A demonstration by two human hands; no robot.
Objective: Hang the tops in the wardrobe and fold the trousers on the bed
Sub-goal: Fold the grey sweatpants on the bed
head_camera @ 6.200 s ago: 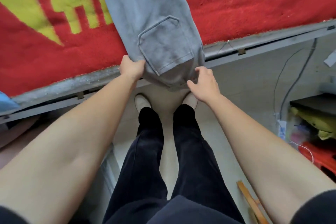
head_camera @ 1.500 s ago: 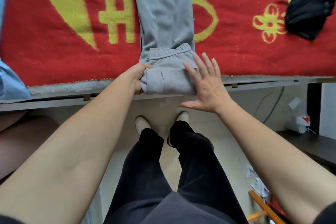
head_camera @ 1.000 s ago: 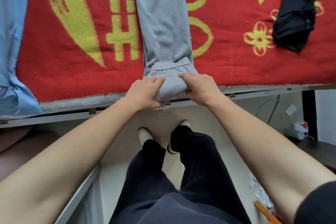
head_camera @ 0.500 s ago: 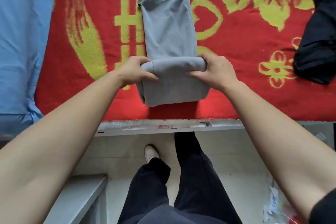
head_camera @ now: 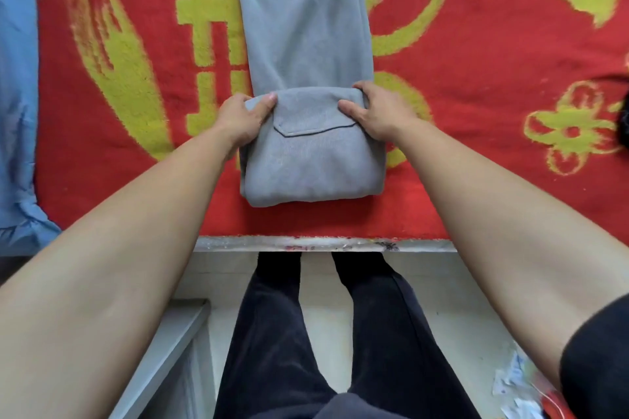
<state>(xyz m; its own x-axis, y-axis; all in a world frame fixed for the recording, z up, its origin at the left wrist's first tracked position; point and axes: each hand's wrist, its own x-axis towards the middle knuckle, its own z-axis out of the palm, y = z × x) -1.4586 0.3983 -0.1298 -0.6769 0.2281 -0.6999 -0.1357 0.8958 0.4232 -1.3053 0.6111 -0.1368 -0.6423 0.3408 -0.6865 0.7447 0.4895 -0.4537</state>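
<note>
At the far left, a blue fabric (head_camera: 17,95) lies on the bed (head_camera: 323,244). We judge the step in hand to be folding the grey trousers (head_camera: 306,37). They lie on the red blanket (head_camera: 476,95) near the bed's edge, the near part doubled into a thick bundle (head_camera: 313,173), pocket (head_camera: 315,129) uppermost, the rest flat beyond.

Our left hand (head_camera: 243,119) grips the bundle's left end, thumb on top, fingers tucked under. Our right hand (head_camera: 377,112) mirrors it at the right end. Both forearms reach straight forward.

The next move likely calls for turning the bundle onto the flat length, both ends lifted evenly. A dark garment (head_camera: 624,126) shows at the right edge.
</note>
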